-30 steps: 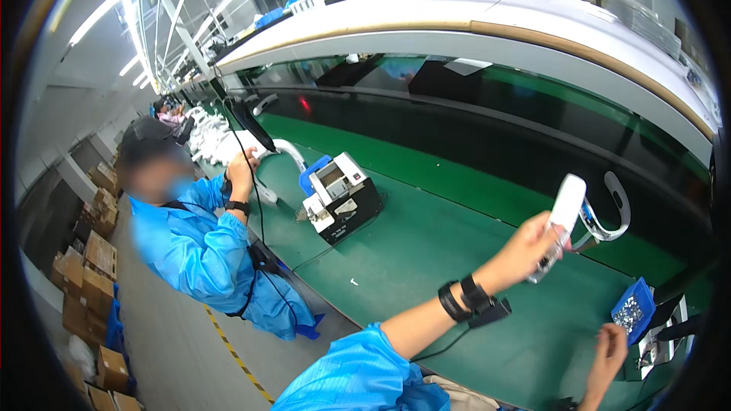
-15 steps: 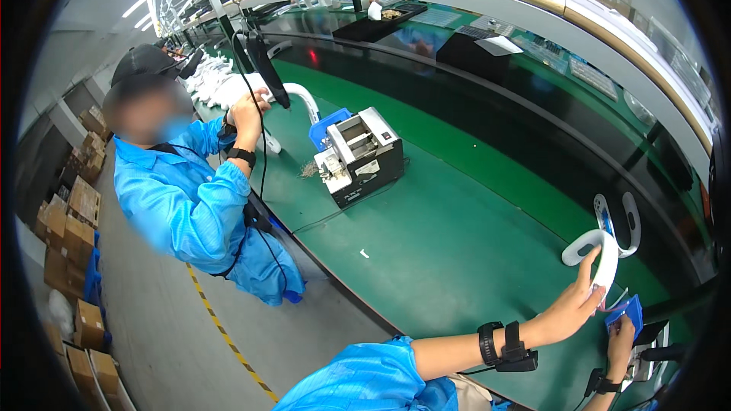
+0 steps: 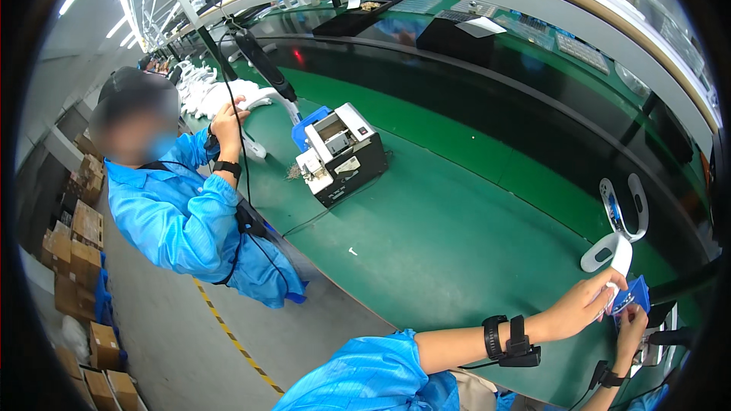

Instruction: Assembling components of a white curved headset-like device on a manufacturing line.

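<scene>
At the right end of the bench, my left hand is closed round one end of a white curved plastic part. The part's rounded, slotted end stands out beyond my fingers. Just to the right, my right hand has its fingers bent together at the lower edge of a small blue tray. Tiny light-coloured pieces show on the tray. What those fingers pinch, if anything, is too small to tell. Behind the held part, another white curved piece with a blue inner area rests on the bench.
At left, a co-worker in a blue coat works with another white part. Mid-bench stands a black-and-silver box-shaped machine with a blue tray. A black cylindrical tool hangs by a cable. White parts are heaped at the far end.
My left hand has moved slightly down and closer to the blue tray, bringing the white part's lower end beside it. My right fingers have come up to the tray's edge. The view has shifted slightly.
</scene>
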The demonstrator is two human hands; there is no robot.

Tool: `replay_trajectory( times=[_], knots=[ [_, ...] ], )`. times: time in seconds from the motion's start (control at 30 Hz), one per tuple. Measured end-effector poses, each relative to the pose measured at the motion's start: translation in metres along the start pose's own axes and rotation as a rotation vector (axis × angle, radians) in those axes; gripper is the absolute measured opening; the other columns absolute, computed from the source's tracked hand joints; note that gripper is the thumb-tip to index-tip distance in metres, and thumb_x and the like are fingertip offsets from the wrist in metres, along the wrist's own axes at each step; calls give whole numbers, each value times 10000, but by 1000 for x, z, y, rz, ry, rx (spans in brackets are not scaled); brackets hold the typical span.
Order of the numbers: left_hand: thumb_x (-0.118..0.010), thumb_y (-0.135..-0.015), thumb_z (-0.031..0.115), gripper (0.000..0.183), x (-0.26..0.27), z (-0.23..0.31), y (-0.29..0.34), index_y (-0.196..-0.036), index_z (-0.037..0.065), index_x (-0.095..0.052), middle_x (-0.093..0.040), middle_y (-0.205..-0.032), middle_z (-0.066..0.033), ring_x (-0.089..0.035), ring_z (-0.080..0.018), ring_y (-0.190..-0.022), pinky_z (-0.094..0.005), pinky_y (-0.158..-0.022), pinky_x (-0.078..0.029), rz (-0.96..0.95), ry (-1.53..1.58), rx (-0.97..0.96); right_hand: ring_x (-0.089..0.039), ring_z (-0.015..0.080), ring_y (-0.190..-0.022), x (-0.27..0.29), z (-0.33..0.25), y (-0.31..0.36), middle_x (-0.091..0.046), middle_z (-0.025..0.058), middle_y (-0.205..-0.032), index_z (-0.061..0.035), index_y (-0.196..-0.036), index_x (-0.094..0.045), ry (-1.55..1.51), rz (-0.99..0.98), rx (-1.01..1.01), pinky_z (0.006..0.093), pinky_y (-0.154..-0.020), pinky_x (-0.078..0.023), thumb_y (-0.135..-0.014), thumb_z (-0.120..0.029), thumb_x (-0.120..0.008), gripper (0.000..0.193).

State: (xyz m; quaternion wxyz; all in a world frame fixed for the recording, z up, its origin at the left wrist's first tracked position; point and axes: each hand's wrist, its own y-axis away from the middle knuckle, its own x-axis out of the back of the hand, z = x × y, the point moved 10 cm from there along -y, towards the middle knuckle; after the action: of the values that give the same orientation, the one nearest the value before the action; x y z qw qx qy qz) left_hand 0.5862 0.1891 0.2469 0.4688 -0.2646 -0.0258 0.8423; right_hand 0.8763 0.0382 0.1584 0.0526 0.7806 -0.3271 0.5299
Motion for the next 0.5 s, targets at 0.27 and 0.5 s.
replay_trajectory(
  times=[0.27, 0.5],
  knots=[
    [-441, -1136, 156, 269, -23, -28, 1, -1366, 70, -551, -623, -1034, -30, -569, -93, -864, -292, -803, -510, -72, -13, 33, -521, 96, -794, 52, -44, 28, -628, 6, -900, 16, -991, -664, -395, 206, -101, 272, -718, -434, -1007, -49, -664, 67],
    [-446, -1133, 228, 356, -4, -27, 8, -1453, 78, -407, -672, -1049, -122, -642, -154, -904, -306, -809, -524, 5, -32, 156, -657, 169, -829, 71, -206, 35, -680, 89, -948, 14, -1018, -711, -632, 129, 142, 272, -716, -507, -948, 20, -694, 72]
  ],
)
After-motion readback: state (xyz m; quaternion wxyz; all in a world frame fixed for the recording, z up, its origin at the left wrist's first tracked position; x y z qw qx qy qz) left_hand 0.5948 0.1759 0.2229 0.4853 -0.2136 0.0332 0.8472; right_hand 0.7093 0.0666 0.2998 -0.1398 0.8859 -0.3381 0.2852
